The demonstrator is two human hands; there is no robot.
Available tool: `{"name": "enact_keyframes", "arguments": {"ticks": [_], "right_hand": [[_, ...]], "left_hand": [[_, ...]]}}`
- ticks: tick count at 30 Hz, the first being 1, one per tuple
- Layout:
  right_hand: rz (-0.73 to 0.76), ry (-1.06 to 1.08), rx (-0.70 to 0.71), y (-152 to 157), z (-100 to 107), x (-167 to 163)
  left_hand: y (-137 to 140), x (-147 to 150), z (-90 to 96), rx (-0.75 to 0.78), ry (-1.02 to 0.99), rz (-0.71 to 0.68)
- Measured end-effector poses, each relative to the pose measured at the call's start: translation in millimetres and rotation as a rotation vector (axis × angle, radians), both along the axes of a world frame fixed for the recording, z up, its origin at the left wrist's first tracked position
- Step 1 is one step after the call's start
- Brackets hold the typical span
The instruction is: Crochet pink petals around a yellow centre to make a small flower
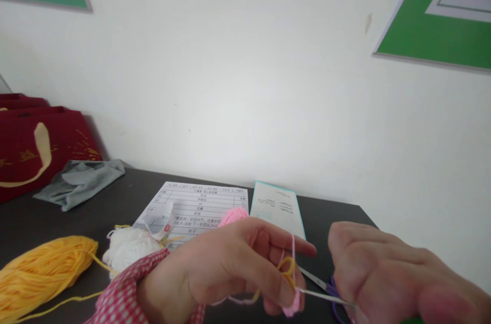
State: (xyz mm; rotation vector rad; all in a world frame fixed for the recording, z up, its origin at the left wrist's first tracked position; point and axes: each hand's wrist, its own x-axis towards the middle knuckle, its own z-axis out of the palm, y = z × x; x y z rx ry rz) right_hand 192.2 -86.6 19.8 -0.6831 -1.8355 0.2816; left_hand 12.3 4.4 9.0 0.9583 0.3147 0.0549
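My left hand (pixel 238 260) is closed, its thumb and fingers pinching a small pink and yellow crochet piece (pixel 292 305). A strand of pink yarn (pixel 293 252) runs up over its stretched index finger. Yellow yarn (pixel 287 267) loops out above the thumb. In my right hand (pixel 399 275), also closed, is a thin metal crochet hook (pixel 326 296), with a bit of green handle showing below the palm. The hook's tip meets the pink stitches beside my left thumb; the exact loop it sits in is too small to tell.
Scissors (pixel 333 288) with purple handles lie behind the hook. Yellow yarn (pixel 49 273), a white yarn ball (pixel 130 247) and a pink yarn ball (pixel 235 214) rest around a printed sheet (pixel 199 193). Beyond are a pale booklet (pixel 276 206), grey cloth (pixel 84 181) and red bags (pixel 65 135).
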Motion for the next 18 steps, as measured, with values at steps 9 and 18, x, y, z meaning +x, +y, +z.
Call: {"name": "enact_keyframes", "arguments": {"ticks": [9, 18], "right_hand": [[0.073, -0.151, 0.049, -1, 3, 11], [-0.011, 0.181, -0.197, -1, 2, -10]], "left_hand": [[0, 3, -7.3, -0.065, -0.008, -0.05], [1, 1, -6.7, -0.013, -0.023, -0.107]]}}
